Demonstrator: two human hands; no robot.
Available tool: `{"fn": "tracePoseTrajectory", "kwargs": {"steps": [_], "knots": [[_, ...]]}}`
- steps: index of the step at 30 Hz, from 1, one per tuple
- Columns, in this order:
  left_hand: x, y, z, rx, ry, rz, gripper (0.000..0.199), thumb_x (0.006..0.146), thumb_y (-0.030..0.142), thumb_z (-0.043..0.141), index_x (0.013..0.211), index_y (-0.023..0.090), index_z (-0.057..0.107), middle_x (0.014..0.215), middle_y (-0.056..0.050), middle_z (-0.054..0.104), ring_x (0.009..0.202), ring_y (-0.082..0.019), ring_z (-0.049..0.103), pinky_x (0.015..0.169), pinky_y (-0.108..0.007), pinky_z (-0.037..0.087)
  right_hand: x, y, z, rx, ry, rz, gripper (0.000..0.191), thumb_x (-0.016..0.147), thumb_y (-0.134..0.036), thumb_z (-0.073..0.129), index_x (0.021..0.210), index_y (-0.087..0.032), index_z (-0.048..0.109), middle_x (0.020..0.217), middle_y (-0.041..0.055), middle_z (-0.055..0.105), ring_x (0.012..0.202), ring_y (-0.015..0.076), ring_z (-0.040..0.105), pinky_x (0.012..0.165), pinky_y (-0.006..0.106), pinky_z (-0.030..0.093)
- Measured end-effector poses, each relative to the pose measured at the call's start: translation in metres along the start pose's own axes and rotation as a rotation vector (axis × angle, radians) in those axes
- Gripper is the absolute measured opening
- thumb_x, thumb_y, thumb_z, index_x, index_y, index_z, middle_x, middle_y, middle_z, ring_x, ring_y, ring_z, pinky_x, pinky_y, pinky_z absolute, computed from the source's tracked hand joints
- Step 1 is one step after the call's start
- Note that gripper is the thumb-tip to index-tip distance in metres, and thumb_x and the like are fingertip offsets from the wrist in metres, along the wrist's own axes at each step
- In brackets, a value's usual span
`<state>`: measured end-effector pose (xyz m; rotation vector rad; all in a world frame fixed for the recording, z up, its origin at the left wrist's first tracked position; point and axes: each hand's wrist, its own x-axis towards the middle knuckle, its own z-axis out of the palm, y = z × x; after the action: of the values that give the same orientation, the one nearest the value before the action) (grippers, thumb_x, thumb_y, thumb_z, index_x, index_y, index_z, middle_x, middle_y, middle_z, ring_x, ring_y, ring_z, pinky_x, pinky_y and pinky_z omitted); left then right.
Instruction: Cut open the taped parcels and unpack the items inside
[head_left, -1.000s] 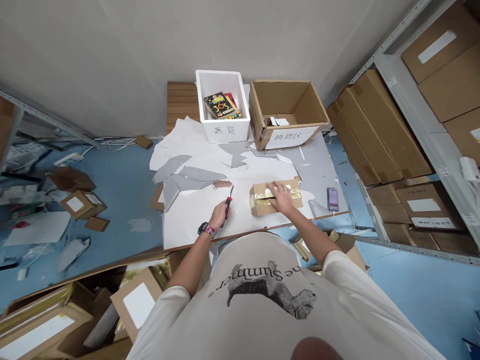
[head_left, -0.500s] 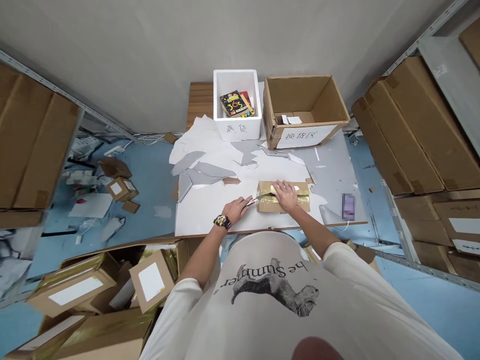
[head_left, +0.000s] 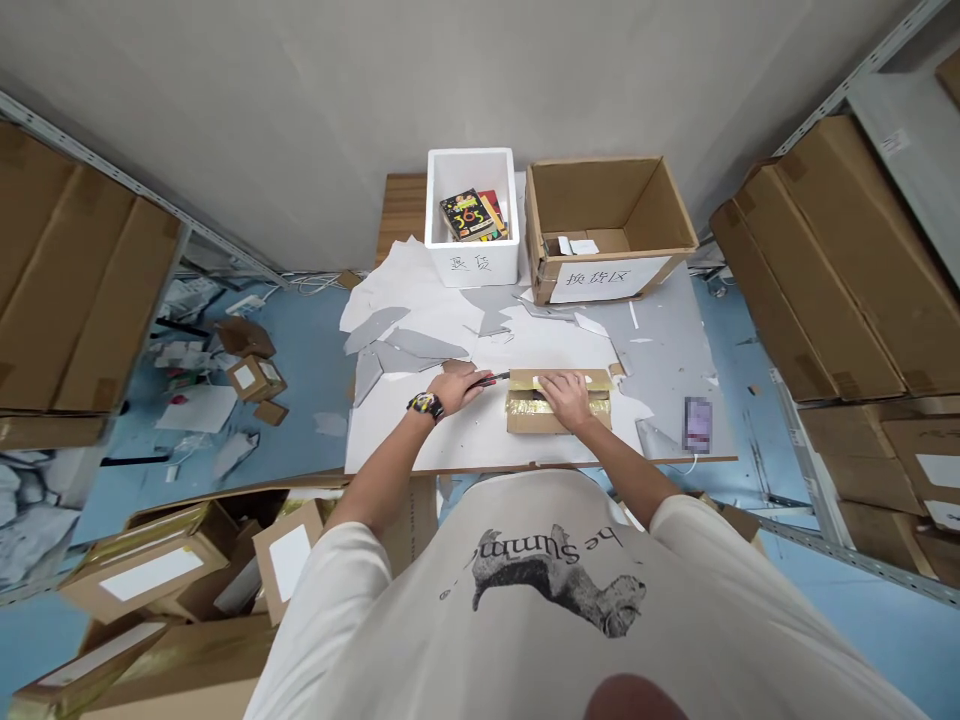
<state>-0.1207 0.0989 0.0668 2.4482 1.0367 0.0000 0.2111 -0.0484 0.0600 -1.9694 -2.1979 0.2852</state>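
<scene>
My left hand (head_left: 457,387) is shut on a red-and-black box cutter (head_left: 486,379), whose blade points right and ends just short of the parcel's left side. A small cardboard parcel (head_left: 559,418) wrapped in shiny yellowish tape lies on the white paper covering the table (head_left: 420,440). My right hand (head_left: 568,400) rests flat on top of the parcel, fingers spread. Part of the parcel's top is hidden under that hand.
Behind the parcel stand a white foam box (head_left: 471,268) holding books and an open cardboard box (head_left: 600,225). Grey and white paper scraps (head_left: 405,345) lie on the table. A blurred phone (head_left: 697,424) sits at right. Cartons fill metal shelves (head_left: 825,260) on the right.
My left hand has drawn back leftward, taking the cutter's blade off the parcel's top. My right hand stays on the parcel. The view has shifted slightly.
</scene>
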Motion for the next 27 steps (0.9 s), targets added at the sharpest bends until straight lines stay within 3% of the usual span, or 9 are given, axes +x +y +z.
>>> {"fn": "tracePoseTrajectory", "kwargs": {"steps": [6,9,11,14,16,18,20,24,27], "knots": [[-0.067,0.006,0.089,-0.246,0.202,-0.483,0.054,0.111,0.038,0.051,0.161,0.023,0.065,0.142,-0.014,0.078,0.129,-0.034,0.073,0.111,-0.046,0.059,-0.013,0.023,-0.011,0.013,0.129,0.197,0.043,0.117,-0.020,0.039,0.121,-0.020,0.082,0.097,0.0146,0.077,0.096,0.0308,0.063,0.102,0.048,0.040],[-0.071,0.012,0.121,-0.272,0.191,-0.677,0.051,0.104,0.029,0.056,0.152,0.016,0.069,0.133,-0.020,0.077,0.127,-0.037,0.073,0.113,-0.051,0.058,-0.030,0.029,-0.021,0.057,0.126,0.143,0.046,0.117,-0.035,0.044,0.152,-0.018,0.069,0.120,0.0174,0.079,0.118,0.0357,0.064,0.114,0.051,0.038],[-0.058,0.019,0.125,-0.274,0.250,-0.749,0.049,0.100,0.024,0.059,0.146,0.013,0.071,0.131,-0.021,0.076,0.129,-0.037,0.071,0.113,-0.052,0.057,-0.041,0.032,-0.029,0.070,0.085,0.079,0.068,0.113,-0.048,0.056,0.173,-0.018,0.047,0.145,0.0192,0.073,0.142,0.0403,0.056,0.126,0.057,0.030],[-0.030,0.038,0.111,-0.305,0.483,-0.626,0.042,0.102,0.021,0.052,0.138,0.017,0.074,0.133,-0.018,0.075,0.133,-0.033,0.069,0.116,-0.048,0.057,-0.052,0.035,-0.042,0.060,-0.064,0.018,0.089,0.104,-0.056,0.072,0.178,-0.020,0.038,0.149,0.0189,0.070,0.149,0.0435,0.050,0.131,0.064,0.023],[-0.011,0.058,0.093,-0.366,0.539,-0.360,0.039,0.107,0.020,0.045,0.126,0.022,0.079,0.129,-0.014,0.078,0.128,-0.028,0.072,0.115,-0.044,0.058,-0.056,0.032,-0.049,0.041,-0.165,-0.023,0.069,0.103,-0.050,0.077,0.162,-0.020,0.058,0.136,0.0171,0.074,0.138,0.0414,0.057,0.127,0.062,0.031],[0.008,0.080,0.074,-0.415,0.395,-0.035,0.042,0.108,0.020,0.043,0.116,0.025,0.083,0.121,-0.009,0.082,0.120,-0.024,0.076,0.114,-0.041,0.059,-0.060,0.024,-0.053,0.015,-0.225,-0.080,0.037,0.106,-0.040,0.074,0.138,-0.020,0.072,0.129,0.0161,0.074,0.127,0.0377,0.061,0.118,0.053,0.041],[0.027,0.100,0.058,-0.393,0.124,0.202,0.043,0.107,0.023,0.045,0.120,0.027,0.086,0.121,-0.006,0.085,0.119,-0.023,0.077,0.115,-0.040,0.059,-0.065,0.013,-0.056,0.024,-0.272,-0.129,0.021,0.112,-0.034,0.065,0.124,-0.021,0.075,0.126,0.0160,0.075,0.122,0.0346,0.063,0.109,0.046,0.046],[0.061,0.117,0.041,-0.207,-0.344,0.326,0.042,0.108,0.043,0.055,0.138,0.033,0.084,0.135,-0.005,0.084,0.135,-0.027,0.072,0.118,-0.040,0.055,-0.064,0.006,-0.060,0.259,-0.395,-0.097,0.045,0.123,-0.044,0.038,0.122,-0.023,0.077,0.123,0.0123,0.079,0.120,0.0303,0.069,0.106,0.039,0.050],[0.074,0.112,0.034,-0.045,-0.469,0.319,0.035,0.101,0.055,0.064,0.122,0.040,0.088,0.136,-0.003,0.084,0.140,-0.031,0.068,0.125,-0.047,0.047,-0.043,0.020,-0.062,0.388,-0.542,-0.057,0.058,0.123,-0.050,0.030,0.117,-0.025,0.082,0.121,0.0094,0.082,0.120,0.0307,0.073,0.114,0.044,0.050]]}}
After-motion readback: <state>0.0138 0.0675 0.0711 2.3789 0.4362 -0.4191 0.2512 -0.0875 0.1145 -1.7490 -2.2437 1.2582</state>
